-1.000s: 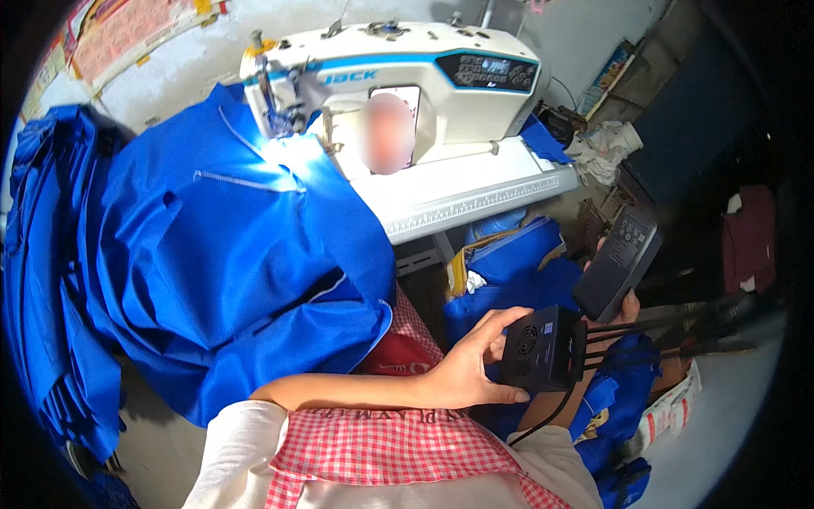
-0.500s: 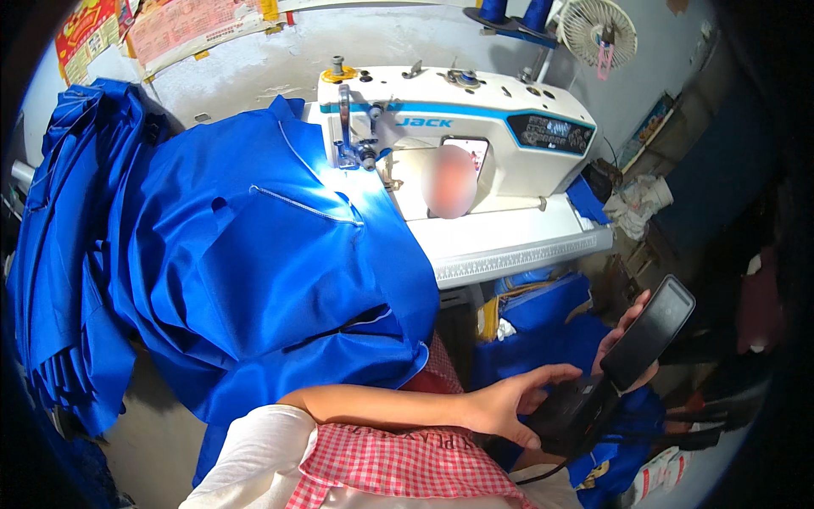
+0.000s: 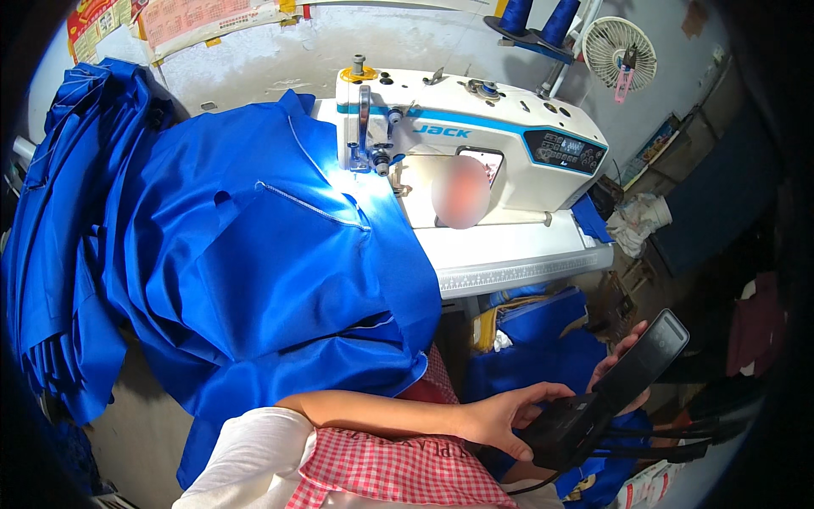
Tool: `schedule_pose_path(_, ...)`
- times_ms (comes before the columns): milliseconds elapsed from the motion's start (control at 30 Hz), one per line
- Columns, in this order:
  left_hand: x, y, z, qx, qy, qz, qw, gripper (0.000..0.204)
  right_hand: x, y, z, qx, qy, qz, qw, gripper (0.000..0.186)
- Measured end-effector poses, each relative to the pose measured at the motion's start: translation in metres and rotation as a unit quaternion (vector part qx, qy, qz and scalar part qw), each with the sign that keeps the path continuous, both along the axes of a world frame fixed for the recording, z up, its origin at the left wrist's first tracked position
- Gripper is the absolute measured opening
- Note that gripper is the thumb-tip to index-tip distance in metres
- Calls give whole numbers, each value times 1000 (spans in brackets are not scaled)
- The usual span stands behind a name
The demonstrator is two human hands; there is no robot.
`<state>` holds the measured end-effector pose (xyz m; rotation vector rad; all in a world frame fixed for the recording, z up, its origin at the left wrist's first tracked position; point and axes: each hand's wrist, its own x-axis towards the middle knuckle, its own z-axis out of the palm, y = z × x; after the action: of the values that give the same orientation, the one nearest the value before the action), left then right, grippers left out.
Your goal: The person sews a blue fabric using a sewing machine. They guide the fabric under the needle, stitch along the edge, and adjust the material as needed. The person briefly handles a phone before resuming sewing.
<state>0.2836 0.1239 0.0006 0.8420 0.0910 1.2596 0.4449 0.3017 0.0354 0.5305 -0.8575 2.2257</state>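
Observation:
My left hand (image 3: 500, 420) is closed on a black box (image 3: 560, 433) with several cables coming out of its right side, low in the picture. My right hand (image 3: 621, 352) grips a flat black rectangular device (image 3: 646, 348), tilted up just above and right of the box; its lower end overlaps the box. Above both hands is a white sewing machine (image 3: 449, 110) with a phone propped in its arm opening, its screen blurred out. Blue fabric (image 3: 229, 280) lies under the machine's lit needle area and drapes down the left side.
A pile of folded blue fabric (image 3: 68, 254) hangs at the far left. More folded blue fabric (image 3: 538, 318) is below the machine's white bed (image 3: 500, 246). At the back are blue thread spools (image 3: 560, 21), a small fan (image 3: 619, 51) and papers on the wall. Dark red cloth (image 3: 755, 322) is at the far right.
The view has tilted up, showing more wall, spools and fan. The flat device has turned from its labelled face to a plain face and moved lower, over the box.

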Motion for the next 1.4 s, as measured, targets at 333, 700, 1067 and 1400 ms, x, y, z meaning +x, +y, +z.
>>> schedule_pose_path(333, 5, 0, -2, 8, 42, 29, 999, 100, 22, 12, -9, -35, -53, 18, 998, 79)
schedule_pose_path(700, 10, -7, -10, 23, 214, 118, 969, 99, 56, -7, -40, -65, -395, -513, 759, 71)
schedule_pose_path(1067, 52, 15, -71, 41, 232, 103, 966, 97, 134, 9, -114, -92, -549, -503, 661, 62)
schedule_pose_path(1400, 73, 39, -108, 88, 340, 65, 934, 98, 98, 5, -155, -86, -596, -542, 586, 74)
